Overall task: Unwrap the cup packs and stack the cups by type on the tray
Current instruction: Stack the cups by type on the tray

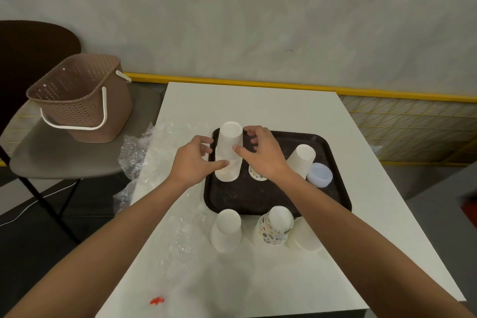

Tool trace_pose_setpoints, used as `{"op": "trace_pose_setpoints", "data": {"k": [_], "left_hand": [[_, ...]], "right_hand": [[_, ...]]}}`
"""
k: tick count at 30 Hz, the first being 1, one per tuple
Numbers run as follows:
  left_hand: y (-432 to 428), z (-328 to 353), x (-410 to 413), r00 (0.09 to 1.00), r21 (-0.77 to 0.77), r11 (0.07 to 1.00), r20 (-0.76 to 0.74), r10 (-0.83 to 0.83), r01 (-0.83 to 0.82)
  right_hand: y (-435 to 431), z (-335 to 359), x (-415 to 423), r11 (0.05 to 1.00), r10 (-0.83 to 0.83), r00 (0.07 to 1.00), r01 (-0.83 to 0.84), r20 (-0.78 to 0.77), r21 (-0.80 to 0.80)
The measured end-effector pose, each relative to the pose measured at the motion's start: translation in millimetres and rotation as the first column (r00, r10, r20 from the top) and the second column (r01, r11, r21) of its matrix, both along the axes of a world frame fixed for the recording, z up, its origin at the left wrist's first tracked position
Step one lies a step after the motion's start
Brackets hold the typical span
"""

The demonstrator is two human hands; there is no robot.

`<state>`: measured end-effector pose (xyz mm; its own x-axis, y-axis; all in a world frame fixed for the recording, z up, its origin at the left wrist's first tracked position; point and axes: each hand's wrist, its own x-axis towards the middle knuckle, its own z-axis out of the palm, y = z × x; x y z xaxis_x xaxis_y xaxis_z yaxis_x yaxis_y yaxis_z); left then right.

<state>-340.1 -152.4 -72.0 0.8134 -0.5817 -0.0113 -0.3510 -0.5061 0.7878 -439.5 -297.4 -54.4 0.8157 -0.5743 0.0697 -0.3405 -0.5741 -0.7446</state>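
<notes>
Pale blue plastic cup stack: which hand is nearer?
Right. Right hand just left of the pale blue plastic cup stack; left hand farther left, past the tall white cup stack.

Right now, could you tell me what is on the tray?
A tall white stack, a shorter white stack, a bluish translucent cup, and a patterned cup, mostly covered by the right hand.

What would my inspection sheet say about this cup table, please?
Surface: white table, dark tray on it.
Job's things: tall white cup stack in the tray's far left corner; second white stack, small patterned cup and pale blue round item also there; near white stack and patterned stack on the table.
Clutter: plastic wrap at left; red scrap.
Grippers: left hand and right hand curl round the tall white cup stack.
Cables: white cable on floor.
Surroundings: brown basket on chair.
</notes>
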Motion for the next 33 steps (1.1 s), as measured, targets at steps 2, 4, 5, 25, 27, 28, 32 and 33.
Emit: {"op": "trace_pose_setpoints", "data": {"k": [2,4,5,25,27,28,32,33], "left_hand": [[9.8,-0.8,-10.3,0.999,-0.012,1.000,-0.023,-0.022,0.022],[20.2,-2.2,-21.8,0.997,0.013,0.997,-0.034,-0.070,0.070],[25.5,-3.4,-28.0,0.994,0.028,0.994,-0.040,-0.101,0.102],[46.5,-60.5,-91.8,0.925,0.329,0.879,0.036,-0.378,0.346],[46.0,-62.0,-90.8,0.931,0.314,0.887,0.025,-0.365,0.340],[46.1,-62.1,-90.3,0.934,0.303,0.891,0.013,-0.358,0.337],[47.6,-55.4,-87.1,0.959,0.205,0.937,-0.045,-0.279,0.282],[48.0,-51.3,-85.7,0.965,0.180,0.948,-0.049,-0.257,0.261]], "right_hand": [[5.6,-1.9,-8.4,0.999,0.040,0.999,-0.040,-0.018,-0.024],[11.9,-4.2,-16.7,0.994,0.095,0.995,-0.097,-0.039,-0.043],[15.1,-5.5,-20.7,0.992,0.119,0.992,-0.121,-0.045,-0.045],[49.4,-17.8,-58.3,0.936,0.351,0.901,-0.346,-0.256,0.065],[49.4,-19.1,-60.0,0.934,0.357,0.897,-0.351,-0.260,0.071],[49.2,-19.8,-60.6,0.933,0.359,0.896,-0.352,-0.261,0.076],[47.2,-18.8,-62.0,0.933,0.359,0.899,-0.355,-0.249,0.066],[46.0,-18.0,-62.1,0.936,0.350,0.905,-0.347,-0.241,0.056]]}}
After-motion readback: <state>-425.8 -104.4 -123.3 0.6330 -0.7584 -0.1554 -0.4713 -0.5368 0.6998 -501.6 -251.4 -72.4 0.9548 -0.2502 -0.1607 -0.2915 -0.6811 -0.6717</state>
